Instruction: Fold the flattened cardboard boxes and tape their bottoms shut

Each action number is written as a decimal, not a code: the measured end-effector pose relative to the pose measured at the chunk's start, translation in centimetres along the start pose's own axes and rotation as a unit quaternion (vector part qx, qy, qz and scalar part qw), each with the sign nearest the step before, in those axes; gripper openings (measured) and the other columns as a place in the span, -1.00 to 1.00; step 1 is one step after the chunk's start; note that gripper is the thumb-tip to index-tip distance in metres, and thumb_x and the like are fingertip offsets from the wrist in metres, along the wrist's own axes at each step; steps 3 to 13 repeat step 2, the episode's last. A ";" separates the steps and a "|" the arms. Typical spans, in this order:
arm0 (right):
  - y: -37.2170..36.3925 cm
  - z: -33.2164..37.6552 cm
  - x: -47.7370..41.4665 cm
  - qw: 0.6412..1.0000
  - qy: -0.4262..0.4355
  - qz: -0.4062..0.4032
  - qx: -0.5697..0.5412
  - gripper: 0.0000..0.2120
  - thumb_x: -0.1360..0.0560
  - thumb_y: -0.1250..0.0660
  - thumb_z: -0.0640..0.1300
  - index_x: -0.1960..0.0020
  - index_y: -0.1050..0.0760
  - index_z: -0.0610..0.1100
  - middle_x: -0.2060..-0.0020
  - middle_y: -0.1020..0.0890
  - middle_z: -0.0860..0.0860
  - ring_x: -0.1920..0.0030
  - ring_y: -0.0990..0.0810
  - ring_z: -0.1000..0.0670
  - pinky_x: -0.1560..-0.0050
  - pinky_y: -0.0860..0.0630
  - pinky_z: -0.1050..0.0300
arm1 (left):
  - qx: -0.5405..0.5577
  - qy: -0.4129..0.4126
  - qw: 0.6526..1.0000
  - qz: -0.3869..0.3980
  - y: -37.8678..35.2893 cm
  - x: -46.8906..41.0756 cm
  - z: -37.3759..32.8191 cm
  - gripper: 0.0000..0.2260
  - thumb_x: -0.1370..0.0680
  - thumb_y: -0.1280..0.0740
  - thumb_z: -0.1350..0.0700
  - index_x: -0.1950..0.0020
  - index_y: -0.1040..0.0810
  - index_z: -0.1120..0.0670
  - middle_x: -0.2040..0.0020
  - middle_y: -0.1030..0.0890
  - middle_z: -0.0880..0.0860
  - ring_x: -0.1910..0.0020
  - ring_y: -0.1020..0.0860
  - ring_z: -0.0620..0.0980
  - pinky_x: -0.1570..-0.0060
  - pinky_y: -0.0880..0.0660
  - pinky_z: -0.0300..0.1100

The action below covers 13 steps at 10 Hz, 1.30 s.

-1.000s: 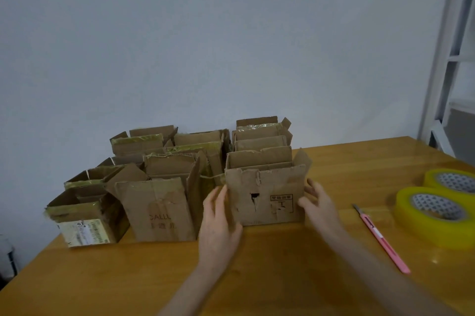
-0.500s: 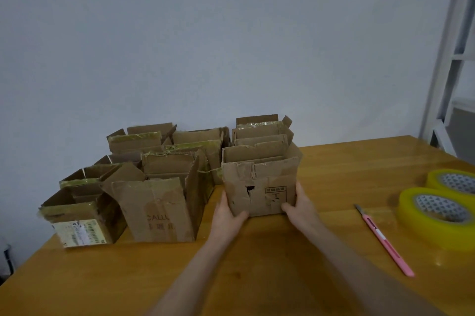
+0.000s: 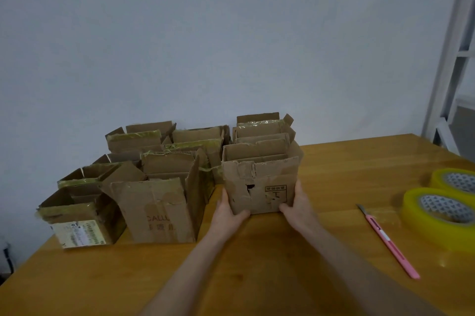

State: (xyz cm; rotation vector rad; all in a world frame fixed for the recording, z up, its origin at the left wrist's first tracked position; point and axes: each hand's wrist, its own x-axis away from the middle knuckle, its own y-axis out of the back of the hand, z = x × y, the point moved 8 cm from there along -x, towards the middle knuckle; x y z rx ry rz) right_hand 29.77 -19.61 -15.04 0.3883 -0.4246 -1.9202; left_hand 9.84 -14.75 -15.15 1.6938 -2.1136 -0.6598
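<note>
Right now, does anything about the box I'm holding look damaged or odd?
Yes. The box gripped between the left hand and right hand has a ragged hole torn through its front face, and its front top edge is peeled and frayed.

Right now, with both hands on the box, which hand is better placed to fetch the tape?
Right, probably. The right hand holds the box at its right lower corner, and the tape rolls and pink cutter lie on that side. The left hand would have to cross the box.
</note>
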 end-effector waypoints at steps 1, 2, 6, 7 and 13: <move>0.0 -0.1 -0.2 1.000 0.000 0.002 -0.016 -0.21 -0.46 -0.32 -0.26 -0.53 0.05 0.01 -0.36 -0.37 -0.05 -0.35 -0.37 -0.08 -0.33 -0.38 -0.07 | 0.022 -0.007 1.000 0.010 0.1 -0.1 0.3 -0.06 -0.37 -0.41 -0.05 -0.56 0.13 -0.02 -0.50 -0.23 0.05 -0.44 -0.28 0.04 -0.39 -0.32 0.07; 0.8 0.1 -0.3 0.999 -0.010 -0.016 -0.028 -0.21 -0.46 -0.35 -0.27 -0.53 0.03 -0.03 -0.41 -0.32 -0.08 -0.39 -0.32 -0.10 -0.35 -0.33 -0.07 | 0.036 -0.012 0.999 -0.011 0.3 -0.3 0.3 -0.15 -0.46 -0.41 0.04 -0.57 0.08 0.00 -0.49 -0.26 0.05 -0.43 -0.30 0.03 -0.38 -0.33 0.05; 0.8 0.1 -0.3 0.999 -0.010 -0.016 -0.028 -0.21 -0.46 -0.35 -0.27 -0.53 0.03 -0.03 -0.41 -0.32 -0.08 -0.39 -0.32 -0.10 -0.35 -0.33 -0.07 | 0.036 -0.012 0.999 -0.011 0.3 -0.3 0.3 -0.15 -0.46 -0.41 0.04 -0.57 0.08 0.00 -0.49 -0.26 0.05 -0.43 -0.30 0.03 -0.38 -0.33 0.05; 0.8 0.1 -0.3 0.999 -0.010 -0.016 -0.028 -0.21 -0.46 -0.35 -0.27 -0.53 0.03 -0.03 -0.41 -0.32 -0.08 -0.39 -0.32 -0.10 -0.35 -0.33 -0.07 | 0.036 -0.012 0.999 -0.011 0.3 -0.3 0.3 -0.15 -0.46 -0.41 0.04 -0.57 0.08 0.00 -0.49 -0.26 0.05 -0.43 -0.30 0.03 -0.38 -0.33 0.05; 0.8 0.1 -0.3 0.999 -0.010 -0.016 -0.028 -0.21 -0.46 -0.35 -0.27 -0.53 0.03 -0.03 -0.41 -0.32 -0.08 -0.39 -0.32 -0.10 -0.35 -0.33 -0.07 | 0.036 -0.012 0.999 -0.011 0.3 -0.3 0.3 -0.15 -0.46 -0.41 0.04 -0.57 0.08 0.00 -0.49 -0.26 0.05 -0.43 -0.30 0.03 -0.38 -0.33 0.05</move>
